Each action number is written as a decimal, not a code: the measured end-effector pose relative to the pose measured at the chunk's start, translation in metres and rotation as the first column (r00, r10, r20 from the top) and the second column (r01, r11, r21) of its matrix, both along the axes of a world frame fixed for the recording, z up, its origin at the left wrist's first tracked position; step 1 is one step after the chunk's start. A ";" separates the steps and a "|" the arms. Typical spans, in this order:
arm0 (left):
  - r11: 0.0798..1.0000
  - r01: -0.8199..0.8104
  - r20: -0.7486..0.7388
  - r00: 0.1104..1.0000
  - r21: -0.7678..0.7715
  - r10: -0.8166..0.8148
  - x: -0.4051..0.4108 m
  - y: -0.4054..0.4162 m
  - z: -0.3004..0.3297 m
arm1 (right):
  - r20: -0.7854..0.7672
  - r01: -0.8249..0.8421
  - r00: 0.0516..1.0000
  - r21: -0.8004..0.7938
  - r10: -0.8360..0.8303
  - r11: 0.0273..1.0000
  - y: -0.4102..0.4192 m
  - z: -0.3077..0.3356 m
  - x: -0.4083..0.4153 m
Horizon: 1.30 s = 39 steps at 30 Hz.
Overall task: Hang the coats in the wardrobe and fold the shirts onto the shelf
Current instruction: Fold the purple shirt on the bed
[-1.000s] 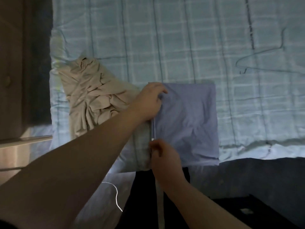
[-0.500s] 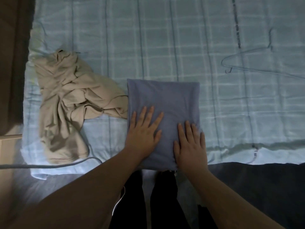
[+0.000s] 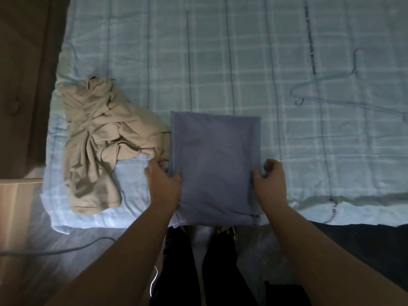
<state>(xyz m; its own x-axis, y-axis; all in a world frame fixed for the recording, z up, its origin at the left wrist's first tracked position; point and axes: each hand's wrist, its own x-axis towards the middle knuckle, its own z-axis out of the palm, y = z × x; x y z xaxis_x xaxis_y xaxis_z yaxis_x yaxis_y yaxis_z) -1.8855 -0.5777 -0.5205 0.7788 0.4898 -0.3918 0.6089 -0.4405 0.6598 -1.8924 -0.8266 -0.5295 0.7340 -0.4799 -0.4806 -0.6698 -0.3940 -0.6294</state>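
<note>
Bedspread [image 3: 220, 62]; folded, seemingly blue shirt [image 3: 215, 164]

- No text, label, brand, number or sign can be read anywhere in the head view.
- The checked bedspread [image 3: 220, 62] carries a dark vertical strip [image 3: 310, 40] at the far right and another [image 3: 333, 206] at its near right edge; either may be printed lettering, but both are too blurred and dim to make out.
</note>
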 end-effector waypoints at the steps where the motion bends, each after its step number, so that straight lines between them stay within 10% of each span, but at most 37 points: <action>1: 0.997 -0.065 -0.092 0.994 -0.032 0.062 0.005 0.000 0.002 | -0.053 0.018 0.998 0.014 -0.017 1.000 -0.003 0.002 0.006; 7: 0.980 0.101 -0.283 0.948 -0.170 -0.146 0.032 0.018 0.012 | -0.201 -0.042 0.978 0.067 0.054 0.997 -0.013 0.008 0.023; 15: 0.791 -0.109 -0.397 0.900 -0.602 -0.178 0.039 0.028 0.009 | -0.189 0.082 0.982 0.333 -0.019 0.939 -0.009 0.018 0.019; 25: 0.672 -0.044 -0.252 0.943 -0.740 -0.216 0.030 0.036 0.018 | -0.132 0.171 0.984 0.483 -0.122 0.858 -0.020 0.028 0.005; 31: 0.784 0.077 -0.098 0.980 -0.615 -0.173 0.009 0.038 0.058 | 0.059 0.105 0.988 0.400 -0.139 0.910 -0.015 0.066 -0.008; 39: 0.880 0.225 0.185 0.970 -0.418 -0.160 0.004 0.042 0.177 | 0.244 -0.372 0.921 0.326 0.303 0.869 -0.016 0.177 0.005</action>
